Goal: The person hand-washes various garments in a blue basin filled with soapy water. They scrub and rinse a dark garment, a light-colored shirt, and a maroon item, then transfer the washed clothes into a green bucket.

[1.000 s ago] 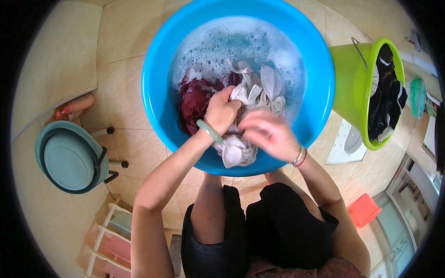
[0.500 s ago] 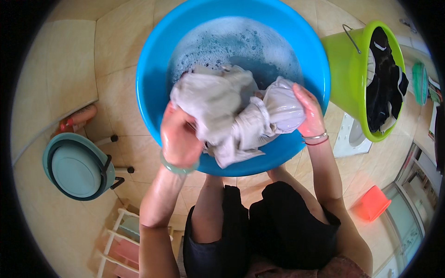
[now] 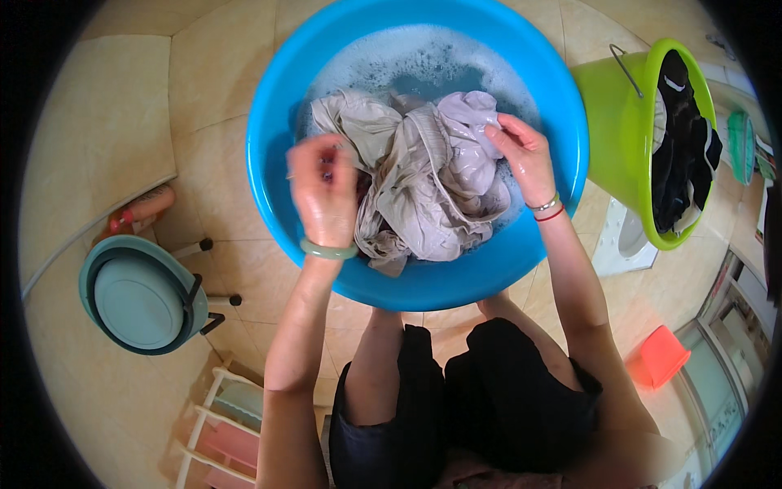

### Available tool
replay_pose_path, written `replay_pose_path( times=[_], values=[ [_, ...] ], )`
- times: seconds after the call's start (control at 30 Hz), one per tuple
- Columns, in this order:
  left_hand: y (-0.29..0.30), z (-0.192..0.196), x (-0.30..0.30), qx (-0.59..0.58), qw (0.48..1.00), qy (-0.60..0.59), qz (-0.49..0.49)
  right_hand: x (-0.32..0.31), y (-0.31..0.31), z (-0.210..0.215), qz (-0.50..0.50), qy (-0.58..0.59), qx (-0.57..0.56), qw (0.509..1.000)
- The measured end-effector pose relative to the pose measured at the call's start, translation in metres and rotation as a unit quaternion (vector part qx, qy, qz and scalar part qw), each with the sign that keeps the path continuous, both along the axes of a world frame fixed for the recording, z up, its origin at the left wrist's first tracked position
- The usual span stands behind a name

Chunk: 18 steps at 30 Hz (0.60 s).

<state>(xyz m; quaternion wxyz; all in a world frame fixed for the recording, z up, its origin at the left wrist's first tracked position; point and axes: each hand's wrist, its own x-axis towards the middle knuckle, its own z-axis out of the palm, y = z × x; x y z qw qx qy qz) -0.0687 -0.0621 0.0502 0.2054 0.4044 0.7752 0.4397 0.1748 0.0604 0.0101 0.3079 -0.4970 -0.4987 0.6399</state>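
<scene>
Both hands are in the big round blue plastic basin point(image 3: 277, 204) on the tiled floor point(image 3: 122, 106), and between them sits a wet, bunched-up pale grey-beige cloth garment point(image 3: 423, 187), heaped above the soapy water point(image 3: 407, 61). The left hand point(image 3: 324, 196), a pale green bangle at its wrist, is closed on the garment's left edge, knuckles up. The right hand point(image 3: 521, 151) pinches the upper right fold, fingers curled into the fabric. So the hands are apart, each clamped on its own end of the bundle. The cloth runs roughly left to right between them, its bulk sagging toward the near rim of the basin, and lies just inward of each hand; neither is clearly nearer. Off to the right stands a lime-green plastic bucket point(image 3: 619, 122) holding dark clothes point(image 3: 680, 147). A teal round stool point(image 3: 138, 297) sits at the left, a small orange-red tub point(image 3: 661, 356) at the lower right.
</scene>
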Motion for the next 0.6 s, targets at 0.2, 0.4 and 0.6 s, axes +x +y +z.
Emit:
replay_pose_path(
  times=[0.2,0.4,0.6],
  values=[
    [0.026,-0.016,0.057,-0.291,0.945,0.019,-0.147,-0.01,-0.016,-0.002,-0.018,-0.1,-0.012,0.995],
    [0.039,0.005,0.085,0.054,0.976,-0.171,-0.127,-0.007,-0.023,-0.039,0.22,-0.135,-0.084,0.962],
    [0.016,0.067,0.131,0.085,0.914,-0.207,-0.338,-0.032,-0.034,-0.057,0.319,-0.121,-0.112,0.933]
  ],
)
